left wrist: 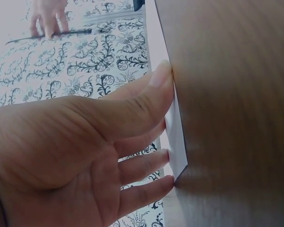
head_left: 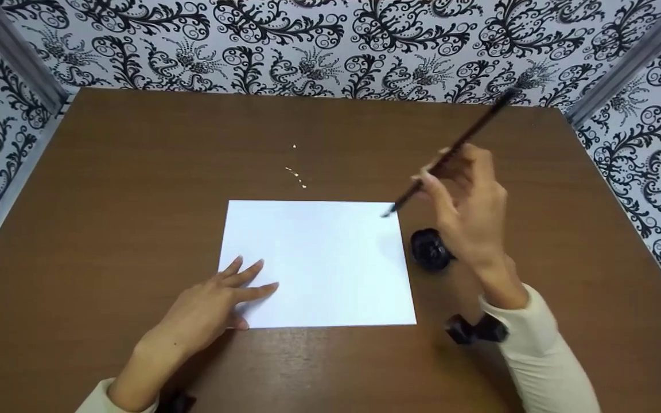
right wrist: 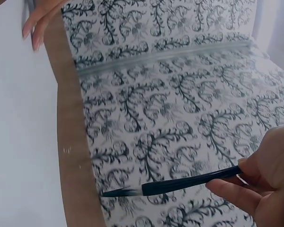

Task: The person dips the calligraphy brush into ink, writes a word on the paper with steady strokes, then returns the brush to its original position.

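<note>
Toward two o'clock of the unmarked paper, the right hand pinches a brush; at eight, the left hand rests spread; brushwork seems unbegun

White paper sheet lying flat, dark brush (bristles downward) slanting in the air

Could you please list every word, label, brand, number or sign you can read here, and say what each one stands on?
No readable text shows in any view.
Paper: no writing visible.
Brush: no legible lettering.
Black container: no label can be made out.
Wallpaper: scrolls and flowers, no letters.
</note>
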Motion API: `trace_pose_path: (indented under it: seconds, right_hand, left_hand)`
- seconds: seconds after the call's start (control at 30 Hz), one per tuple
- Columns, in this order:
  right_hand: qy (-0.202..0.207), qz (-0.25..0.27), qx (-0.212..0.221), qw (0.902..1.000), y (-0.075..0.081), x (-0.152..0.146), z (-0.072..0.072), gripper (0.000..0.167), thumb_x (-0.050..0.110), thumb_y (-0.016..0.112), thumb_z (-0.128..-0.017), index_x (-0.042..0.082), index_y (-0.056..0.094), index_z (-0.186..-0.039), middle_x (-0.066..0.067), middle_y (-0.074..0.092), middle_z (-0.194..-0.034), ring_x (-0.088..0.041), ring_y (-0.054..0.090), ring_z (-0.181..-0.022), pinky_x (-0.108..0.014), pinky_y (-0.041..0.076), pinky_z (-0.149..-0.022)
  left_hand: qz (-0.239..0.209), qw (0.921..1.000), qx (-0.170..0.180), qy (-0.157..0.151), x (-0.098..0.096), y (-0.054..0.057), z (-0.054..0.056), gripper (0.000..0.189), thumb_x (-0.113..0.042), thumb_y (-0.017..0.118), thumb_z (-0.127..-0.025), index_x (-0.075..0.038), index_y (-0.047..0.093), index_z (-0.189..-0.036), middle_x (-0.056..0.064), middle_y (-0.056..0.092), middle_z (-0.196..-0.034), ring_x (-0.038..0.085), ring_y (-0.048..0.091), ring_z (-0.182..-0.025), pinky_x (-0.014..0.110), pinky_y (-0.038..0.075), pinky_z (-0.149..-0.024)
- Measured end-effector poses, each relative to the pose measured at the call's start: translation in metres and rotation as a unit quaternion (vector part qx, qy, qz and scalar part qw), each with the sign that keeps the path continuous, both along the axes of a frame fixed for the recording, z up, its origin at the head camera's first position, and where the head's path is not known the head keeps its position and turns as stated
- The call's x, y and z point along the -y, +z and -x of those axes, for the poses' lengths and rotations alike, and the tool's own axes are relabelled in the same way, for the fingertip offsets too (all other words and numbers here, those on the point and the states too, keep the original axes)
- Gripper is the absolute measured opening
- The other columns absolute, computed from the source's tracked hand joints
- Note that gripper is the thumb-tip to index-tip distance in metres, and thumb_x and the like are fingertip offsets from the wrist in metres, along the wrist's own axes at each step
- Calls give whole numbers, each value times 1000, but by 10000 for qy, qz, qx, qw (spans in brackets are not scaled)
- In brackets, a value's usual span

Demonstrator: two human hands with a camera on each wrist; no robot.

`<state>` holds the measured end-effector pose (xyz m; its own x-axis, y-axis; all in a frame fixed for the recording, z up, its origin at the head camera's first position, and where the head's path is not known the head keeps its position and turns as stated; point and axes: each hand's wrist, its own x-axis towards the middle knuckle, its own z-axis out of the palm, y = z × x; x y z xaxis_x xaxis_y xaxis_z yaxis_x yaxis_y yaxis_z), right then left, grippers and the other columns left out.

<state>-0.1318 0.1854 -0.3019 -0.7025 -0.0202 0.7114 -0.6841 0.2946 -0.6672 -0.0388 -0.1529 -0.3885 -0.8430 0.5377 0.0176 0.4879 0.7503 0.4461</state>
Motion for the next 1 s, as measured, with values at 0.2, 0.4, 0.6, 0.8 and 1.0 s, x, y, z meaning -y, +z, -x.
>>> trace_pose_path:
  seconds: [0.2, 0.4, 0.6, 0.8, 1.0]
  right_hand:
    - [424, 328, 176, 9984, -7, 40, 11, 30, -5, 66, -86, -9, 48, -109, -14, 65, -90, -25, 68, -82, -35, 55, -63]
    - [802, 209, 129, 9965, -16, 74, 21, 30, -1, 64, -89, -9, 46, -111, -16, 64, -92, -24, 68, -83, -33, 55, -64]
    - [1234, 187, -220, 9919, -29, 102, 33, 28, -4, 63, -89, -10, 46, -111, -15, 62, -92, -27, 68, -83, -33, 55, -64]
    - [1248, -105, -608, 9903, -46, 118, 46, 27, -3, 64, -89, -5, 49, -111, -12, 63, -91, -22, 67, -83, -28, 55, -62]
    - [1199, -449, -866, 9880, -59, 126, 56, 27, -1, 63, -90, -4, 49, -113, -13, 63, -93, -18, 66, -86, -24, 53, -63]
  left_hand:
    - [-23, 9999, -96, -21, 0, -1, 0, 63, -18, 78, -71, -23, 60, -132, 8, 41, -147, 39, 36, -133, 19, 32, -41]
    - [-42, 9998, -180, -4, 1, -1, -1, 62, -16, 78, -72, -23, 60, -132, 9, 41, -147, 39, 37, -132, 19, 30, -40]
    - [43, 9999, -101, -12, 1, 0, 0, 63, -15, 78, -73, -24, 59, -133, 8, 39, -148, 38, 35, -134, 20, 33, -41]
    - [-12, 10000, -75, -43, 1, -1, 1, 63, -15, 78, -73, -23, 59, -133, 9, 39, -148, 40, 34, -134, 20, 37, -45]
    - [38, 9999, -137, -56, 2, -1, 0, 65, -14, 79, -73, -23, 59, -133, 9, 40, -147, 40, 35, -133, 22, 41, -49]
